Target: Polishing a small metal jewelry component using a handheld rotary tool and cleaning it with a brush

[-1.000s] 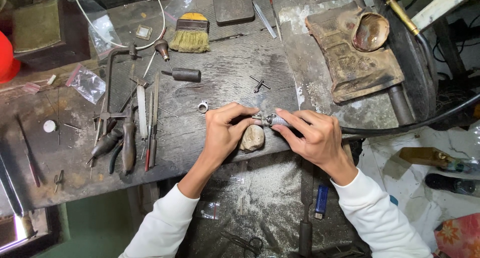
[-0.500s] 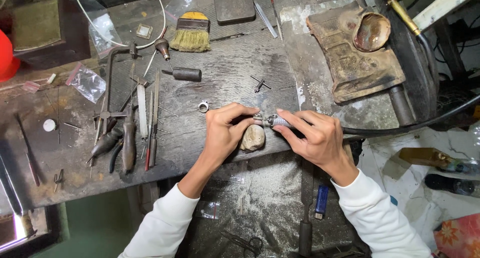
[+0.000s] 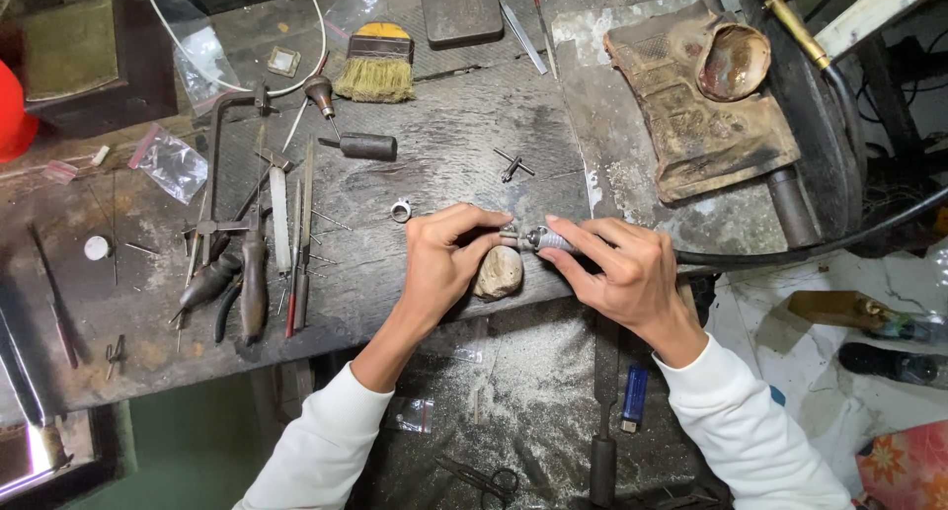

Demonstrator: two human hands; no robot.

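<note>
My left hand [image 3: 449, 263] and my right hand [image 3: 622, 273] meet at the front edge of a worn workbench [image 3: 444, 155]. In my right hand lies a small metal rotary handpiece [image 3: 545, 239], gripped by thumb and fingers, its black hose [image 3: 790, 253] trailing off to the right. The thumb and forefinger of my left hand pinch a small metal piece [image 3: 509, 237] at the handpiece's tip; what it is I cannot tell. Just below both hands a rounded wooden peg [image 3: 497, 271] juts from the bench edge. A silver ring [image 3: 400, 210] rests on the bench left of my left hand.
Pliers, files and a saw frame [image 3: 247, 253] lie at the left. A brush [image 3: 375, 66], a small handled tool [image 3: 365, 146] and a dark block [image 3: 462, 13] are at the back. A charred pad with a shell dish [image 3: 731, 64] sits back right. A blue lighter [image 3: 635, 396] lies below.
</note>
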